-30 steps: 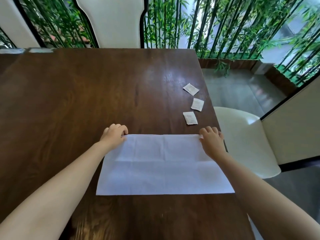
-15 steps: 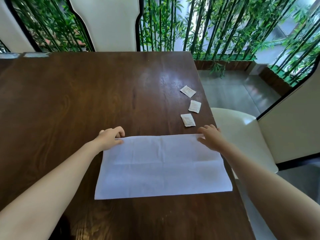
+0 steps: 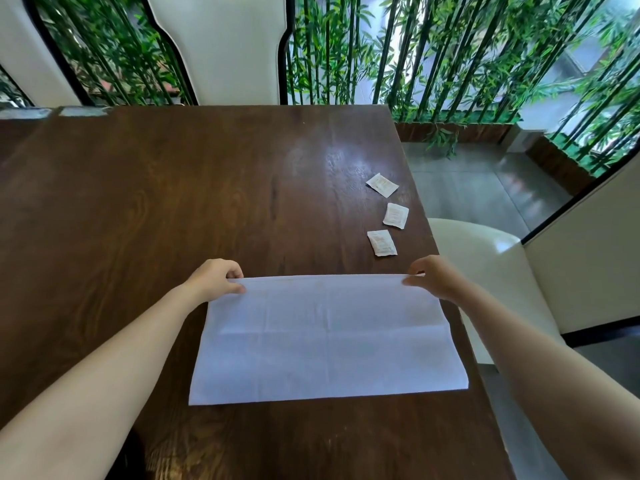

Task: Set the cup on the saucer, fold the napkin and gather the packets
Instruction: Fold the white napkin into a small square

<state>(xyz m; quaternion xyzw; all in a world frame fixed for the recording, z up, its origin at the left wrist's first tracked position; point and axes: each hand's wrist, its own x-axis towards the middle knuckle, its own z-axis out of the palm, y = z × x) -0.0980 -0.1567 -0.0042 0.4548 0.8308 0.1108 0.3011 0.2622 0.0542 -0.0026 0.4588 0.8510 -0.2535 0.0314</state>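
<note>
Far edge lifting now: left hand point(image 3: 214, 280) and right hand point(image 3: 434, 277) pinch far corners of the napkin point(image 3: 325, 337); draw them evenly onto its near corners.

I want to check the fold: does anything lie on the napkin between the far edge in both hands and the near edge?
Nothing visible does. The left hand and right hand pinch the far corners of the napkin, and its surface is bare to the near edge. The packets lie beyond it on the table, apart.
</note>
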